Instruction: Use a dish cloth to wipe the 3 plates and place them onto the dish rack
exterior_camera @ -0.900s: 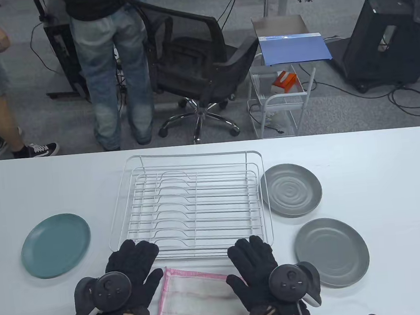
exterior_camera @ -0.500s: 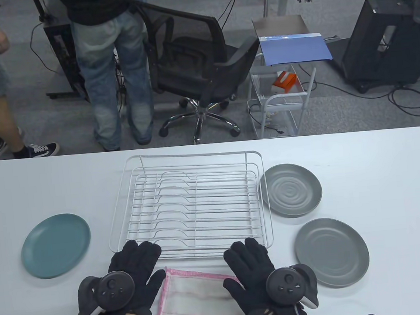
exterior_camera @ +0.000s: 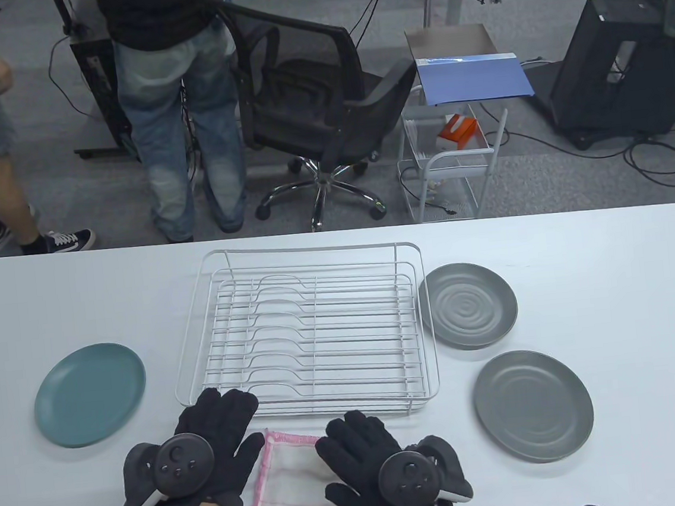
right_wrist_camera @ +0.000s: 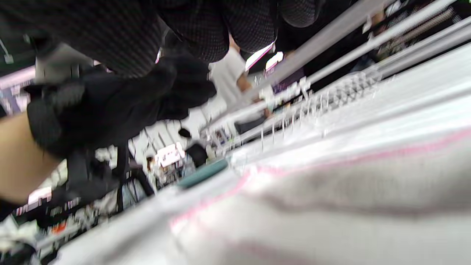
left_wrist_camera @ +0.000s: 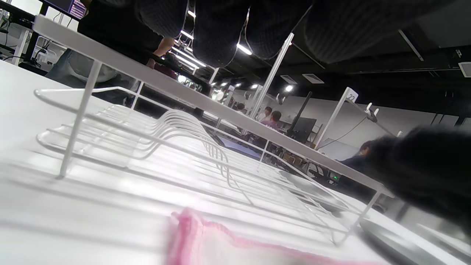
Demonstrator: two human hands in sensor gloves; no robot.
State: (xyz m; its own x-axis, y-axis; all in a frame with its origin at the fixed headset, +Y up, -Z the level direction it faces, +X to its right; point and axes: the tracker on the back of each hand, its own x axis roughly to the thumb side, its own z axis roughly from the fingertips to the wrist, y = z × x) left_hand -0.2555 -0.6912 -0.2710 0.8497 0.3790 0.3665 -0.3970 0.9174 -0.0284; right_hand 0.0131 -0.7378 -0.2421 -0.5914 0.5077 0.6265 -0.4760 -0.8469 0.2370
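Dish rack point(exterior_camera: 303, 334) between left plate point(exterior_camera: 90, 394) and two right plates point(exterior_camera: 468, 304).

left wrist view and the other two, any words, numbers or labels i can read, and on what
"22": on a small white sign card atop a slanted pole in the room behind, left wrist view.
Orange box in the white wire trolley, table view: print too small to read.
Right wrist view: too blurred, nothing readable.

Overhead, plus table-level wrist views (shared rack point(exterior_camera: 303, 334))
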